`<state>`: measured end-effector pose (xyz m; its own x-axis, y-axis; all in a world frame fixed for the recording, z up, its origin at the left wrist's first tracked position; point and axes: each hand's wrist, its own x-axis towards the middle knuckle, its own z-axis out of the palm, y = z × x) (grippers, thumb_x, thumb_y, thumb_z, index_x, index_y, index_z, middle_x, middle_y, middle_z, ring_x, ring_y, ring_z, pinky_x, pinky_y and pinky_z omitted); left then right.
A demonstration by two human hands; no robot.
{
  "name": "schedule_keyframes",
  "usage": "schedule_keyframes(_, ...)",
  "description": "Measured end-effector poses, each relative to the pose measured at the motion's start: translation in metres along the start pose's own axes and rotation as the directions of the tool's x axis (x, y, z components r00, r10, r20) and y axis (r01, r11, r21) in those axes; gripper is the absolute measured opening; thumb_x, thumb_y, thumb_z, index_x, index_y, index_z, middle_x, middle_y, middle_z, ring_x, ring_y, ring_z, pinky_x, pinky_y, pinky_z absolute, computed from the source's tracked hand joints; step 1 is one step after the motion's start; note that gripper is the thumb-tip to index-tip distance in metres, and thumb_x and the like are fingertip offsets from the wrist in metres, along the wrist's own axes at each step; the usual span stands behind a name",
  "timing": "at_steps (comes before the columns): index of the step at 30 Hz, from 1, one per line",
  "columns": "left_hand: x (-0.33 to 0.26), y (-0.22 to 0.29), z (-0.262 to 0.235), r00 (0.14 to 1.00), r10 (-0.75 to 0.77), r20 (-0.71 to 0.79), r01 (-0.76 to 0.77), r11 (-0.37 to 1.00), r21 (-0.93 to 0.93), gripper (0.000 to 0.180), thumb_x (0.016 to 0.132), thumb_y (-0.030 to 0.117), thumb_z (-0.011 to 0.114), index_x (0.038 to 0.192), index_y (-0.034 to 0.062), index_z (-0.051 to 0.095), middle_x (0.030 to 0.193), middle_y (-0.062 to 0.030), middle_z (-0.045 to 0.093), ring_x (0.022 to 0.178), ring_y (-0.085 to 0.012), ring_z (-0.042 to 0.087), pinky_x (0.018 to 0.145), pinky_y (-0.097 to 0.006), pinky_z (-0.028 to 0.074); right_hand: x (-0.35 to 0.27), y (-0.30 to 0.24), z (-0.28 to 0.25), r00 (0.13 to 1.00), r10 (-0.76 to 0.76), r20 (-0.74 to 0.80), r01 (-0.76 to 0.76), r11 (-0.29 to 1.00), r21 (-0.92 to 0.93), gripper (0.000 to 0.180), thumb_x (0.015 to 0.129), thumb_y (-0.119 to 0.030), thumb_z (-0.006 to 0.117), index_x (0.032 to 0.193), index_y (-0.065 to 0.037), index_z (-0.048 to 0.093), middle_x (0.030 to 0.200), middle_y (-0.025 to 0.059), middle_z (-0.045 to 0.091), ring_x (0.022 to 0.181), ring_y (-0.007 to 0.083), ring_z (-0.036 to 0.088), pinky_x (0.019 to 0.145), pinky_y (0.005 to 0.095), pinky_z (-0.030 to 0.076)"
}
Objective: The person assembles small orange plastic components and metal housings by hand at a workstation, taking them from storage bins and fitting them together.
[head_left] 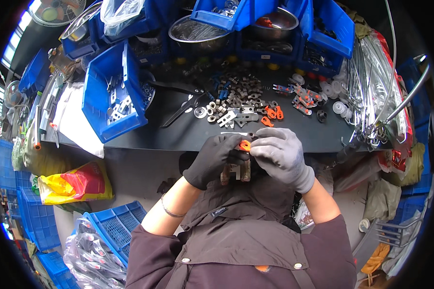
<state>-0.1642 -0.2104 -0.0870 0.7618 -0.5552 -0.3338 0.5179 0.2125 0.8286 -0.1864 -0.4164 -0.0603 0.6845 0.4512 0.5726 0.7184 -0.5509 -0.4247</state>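
My left hand, in a black glove, and my right hand, in a grey glove, meet just below the front edge of the black workbench. Between their fingertips they pinch a small orange plastic piece. Under the hands a rusty brown metal part shows, partly hidden; which hand bears it I cannot tell. On the bench beyond lie a heap of small metal brackets, more orange pieces and washers.
A blue bin of metal parts sits on the bench's left. More blue bins and steel bowls line the back. White discs and bundled wire rods lie right. Blue crates and bags stand lower left.
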Motion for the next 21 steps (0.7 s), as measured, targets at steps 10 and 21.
schedule_keyframes(10,-0.006,-0.007,0.000,0.997,0.066,0.046,-0.069,0.994,0.081,0.030,0.092,0.017,0.063,0.114,-0.0023,0.062,0.101,-0.0046,0.066,0.088,-0.0079,0.061,0.076,-0.023,0.051,-0.005,-0.001,0.002,0.979,-0.148,0.139,0.165,0.979,-0.122,0.026,0.062,-0.010,0.072,0.086,-0.015,0.064,0.096,0.0009,0.063,0.094,0.0245,0.060,0.079,0.0401,0.048)
schedule_keyframes(21,-0.003,-0.009,-0.004,0.998,-0.002,0.065,-0.011,0.981,0.192,0.032,0.090,0.014,0.065,0.117,-0.0016,0.061,0.104,-0.0041,0.066,0.091,-0.0076,0.061,0.080,-0.023,0.050,-0.016,-0.006,0.010,0.988,0.149,0.030,-0.149,0.989,-0.005,0.021,0.071,-0.012,0.073,0.091,-0.009,0.067,0.096,0.0089,0.062,0.083,0.0271,0.062,0.071,0.0362,0.051)
